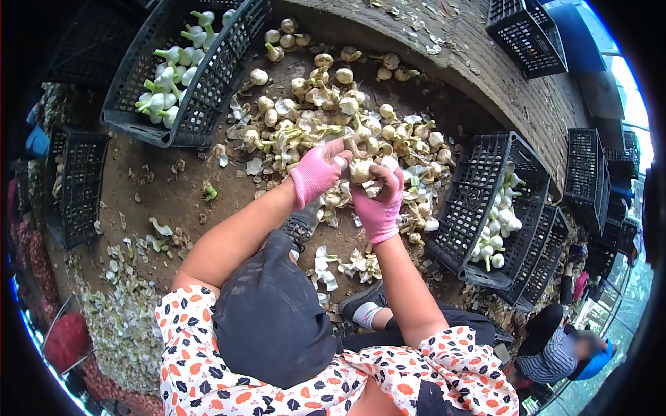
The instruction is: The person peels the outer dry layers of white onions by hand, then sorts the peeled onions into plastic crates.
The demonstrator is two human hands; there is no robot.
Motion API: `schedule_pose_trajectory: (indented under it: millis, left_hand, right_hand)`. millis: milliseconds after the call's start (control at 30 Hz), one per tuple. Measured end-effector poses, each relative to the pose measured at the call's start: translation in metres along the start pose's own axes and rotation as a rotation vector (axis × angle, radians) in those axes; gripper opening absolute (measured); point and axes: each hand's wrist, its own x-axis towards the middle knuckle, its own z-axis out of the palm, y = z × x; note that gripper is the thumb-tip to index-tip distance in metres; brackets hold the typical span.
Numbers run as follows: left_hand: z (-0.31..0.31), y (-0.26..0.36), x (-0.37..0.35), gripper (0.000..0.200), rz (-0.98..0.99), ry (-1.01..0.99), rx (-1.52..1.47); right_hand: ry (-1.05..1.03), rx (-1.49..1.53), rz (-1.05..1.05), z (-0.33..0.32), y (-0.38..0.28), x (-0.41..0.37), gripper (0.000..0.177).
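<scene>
Both my hands wear pink gloves and meet on one garlic bulb (361, 169) held above the ground. My left hand (317, 173) grips the bulb from the left, with its fingers reaching over the top. My right hand (380, 206) holds it from below and the right. Loose papery skin hangs off the bulb. Just beyond my hands lies a pile of unpeeled garlic bulbs (326, 111) on the dirt floor.
A black crate (208, 83) at top left holds several cleaned white bulbs with green stems. Another black crate (479, 201) at right holds more. Empty crates stand around. Peeled skins (125, 326) litter the ground. Another person (562, 347) sits at lower right.
</scene>
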Motion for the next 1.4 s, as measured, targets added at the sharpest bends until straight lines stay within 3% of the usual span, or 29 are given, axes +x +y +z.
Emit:
schedule_pose_trajectory:
  millis: [67,100,167,233,300,333,367,467,500,533,667,700,733,767,800,833,900,933,967,1033,1067,1133,1167,1233,1267,1300,1367,1400]
  left_hand:
    - [-0.004,-0.005,0.001,0.032,0.121,0.044,0.097]
    - [-0.006,-0.008,0.0,0.032,0.123,0.05,0.093]
    - [-0.007,-0.009,-0.001,0.026,0.241,0.113,0.25]
    - [-0.008,-0.006,-0.007,0.023,0.231,0.114,0.221]
    - [-0.006,0.004,-0.012,0.026,0.431,-0.087,0.727]
    - [-0.004,0.009,-0.017,0.029,0.392,-0.182,0.787]
    - [-0.002,0.008,-0.019,0.025,0.368,-0.215,0.813]
    - [-0.011,0.002,-0.015,0.026,-0.092,-0.198,0.271]
    - [-0.014,0.0,-0.016,0.027,-0.045,-0.166,0.171]
    - [-0.019,-0.005,-0.014,0.028,-0.062,-0.144,0.236]
    - [-0.03,-0.008,-0.005,0.033,-0.191,-0.053,0.353]
    - [-0.033,-0.01,0.0,0.032,-0.168,0.077,0.501]
    - [-0.039,-0.008,0.003,0.032,-0.173,0.08,0.499]
    - [-0.047,-0.004,0.005,0.038,-0.263,0.103,0.85]
    - [-0.05,-0.001,0.006,0.045,-0.349,0.122,1.202]
    - [-0.05,0.0,0.004,0.045,-0.347,0.12,1.203]
    - [-0.046,0.007,-0.006,0.058,-0.405,0.018,1.675]
    - [-0.042,0.004,-0.015,0.064,-0.133,0.035,1.723]
    - [-0.039,0.005,-0.019,0.068,0.052,-0.002,1.579]
    - [-0.034,0.0,-0.019,0.054,0.38,-0.183,1.045]
    - [-0.033,-0.002,-0.018,0.054,0.378,-0.184,1.047]
    - [-0.032,-0.009,-0.016,0.031,0.52,-0.221,1.114]
    - [-0.032,-0.012,-0.015,0.031,0.517,-0.222,1.114]
    - [-0.032,-0.017,-0.015,0.013,0.355,0.037,0.526]
    - [-0.028,-0.009,-0.017,0.015,0.261,0.099,0.345]
    - [-0.033,-0.005,-0.019,0.016,0.039,0.153,0.15]
    - [-0.04,0.001,-0.021,0.018,0.033,0.109,-0.079]
    - [-0.037,0.005,-0.024,0.017,0.026,0.144,-0.212]
  right_hand:
    - [-0.007,0.342,0.235,0.01,-0.003,0.003,0.069]
    - [-0.004,0.684,0.455,0.009,-0.015,0.003,0.062]
    - [-0.083,0.843,0.724,0.003,-0.013,0.009,0.047]
    - [-0.095,1.394,1.102,-0.006,-0.019,0.015,0.038]
    - [-0.152,1.241,1.133,0.001,-0.006,0.015,0.042]
    - [-0.141,0.955,1.016,0.005,-0.002,0.014,0.046]
    - [-0.164,0.451,0.599,0.007,0.0,0.015,0.052]
    - [-0.2,0.571,0.647,0.0,0.002,0.012,0.06]
    - [-0.336,0.764,0.881,-0.007,0.005,0.011,0.065]
    - [-0.476,0.956,1.114,-0.012,0.006,0.009,0.071]
    - [-0.364,1.228,1.155,-0.002,-0.018,0.009,0.083]
    - [-0.495,1.25,1.127,-0.01,-0.024,0.011,0.088]
    - [-0.588,1.261,1.105,-0.013,-0.025,0.008,0.09]
    - [-0.677,1.27,1.079,-0.016,-0.025,0.005,0.092]
    - [-0.546,1.247,1.112,-0.006,-0.03,-0.002,0.085]
    - [-0.544,1.246,1.111,-0.008,-0.03,0.0,0.085]
    - [-0.439,0.996,1.053,-0.008,-0.029,0.007,0.073]
    - [-0.36,0.927,1.038,-0.002,-0.019,0.007,0.061]
    - [-0.236,0.81,1.032,0.004,-0.013,0.003,0.057]
    - [-0.127,0.702,1.059,0.009,0.0,-0.001,0.048]
    - [-0.126,0.705,1.06,0.016,0.002,0.0,0.048]
    - [0.14,0.767,0.987,0.031,0.001,-0.001,0.042]
    - [0.139,0.766,0.99,0.03,-0.002,0.0,0.042]
    - [0.056,0.824,1.041,0.025,-0.008,0.005,0.042]
    - [0.135,0.911,1.125,0.027,-0.021,0.013,0.038]
    - [0.136,0.913,1.128,0.028,-0.019,0.014,0.038]
    - [0.205,1.22,1.34,0.026,-0.01,0.015,0.032]
    - [-0.163,2.175,0.994,0.02,0.03,-0.013,0.027]
